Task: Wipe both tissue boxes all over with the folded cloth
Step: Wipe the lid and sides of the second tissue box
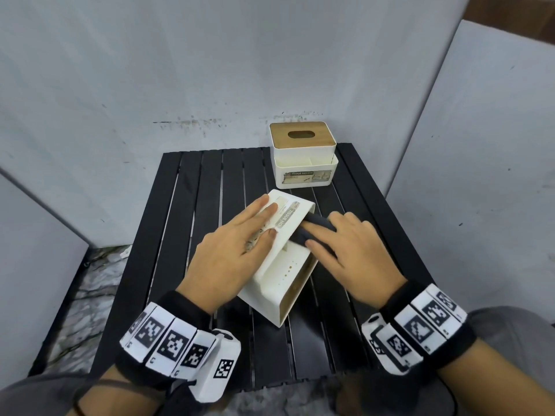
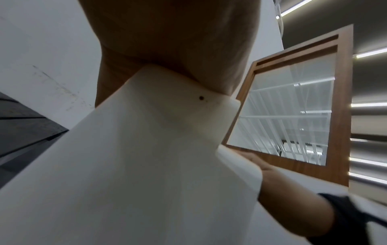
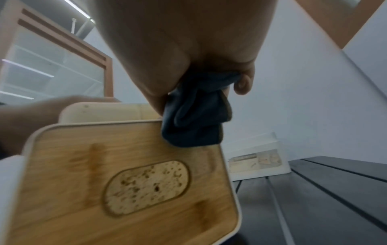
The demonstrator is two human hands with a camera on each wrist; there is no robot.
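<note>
Table [image 1: 210, 175] of black slats fills my head view. Near its middle the near tissue box [image 1: 288, 265] lies tipped on its side, wooden lid facing right. My left hand [image 1: 231, 250] lies flat on the box's labelled upper face, fingers straight. My right hand [image 1: 354, 250] grips the folded cloth [image 1: 318, 228], dark grey, against the box's right upper edge. Behind this box, at the table's back edge, the second tissue box [image 1: 303, 157] stands upright.

Left wrist view: my palm presses the near box's white wall [image 2: 136, 165].

Right wrist view: my fingers [image 3: 243, 82] curl round the bunched cloth [image 3: 194, 119], which touches the lid's [image 3: 125, 174] upper corner. The second box [image 3: 257, 160] sits beyond.
</note>
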